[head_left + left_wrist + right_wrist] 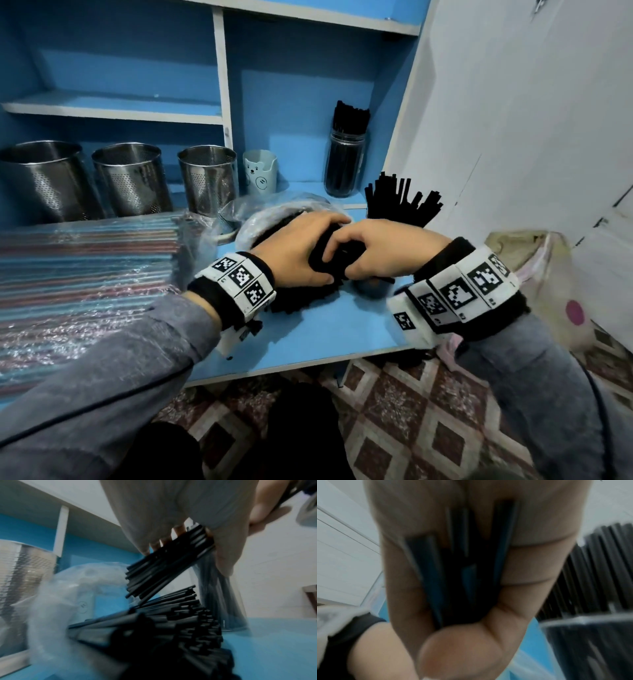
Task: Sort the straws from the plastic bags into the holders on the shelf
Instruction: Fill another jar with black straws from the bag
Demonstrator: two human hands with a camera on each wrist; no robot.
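Observation:
In the head view both hands hold one thick bundle of black straws over the blue shelf board. My left hand grips its near part and my right hand grips it just to the right; the far ends fan out up and right. In the left wrist view fingers curl round black straws above a loose pile of more straws. The blurred right wrist view shows fingers wrapped round dark straws. A glass jar full of black straws stands behind.
Three perforated steel holders and a pale blue bear cup line the shelf back. A crumpled clear bag lies behind my hands. A bag of coloured straws covers the left. A white wall is close on the right.

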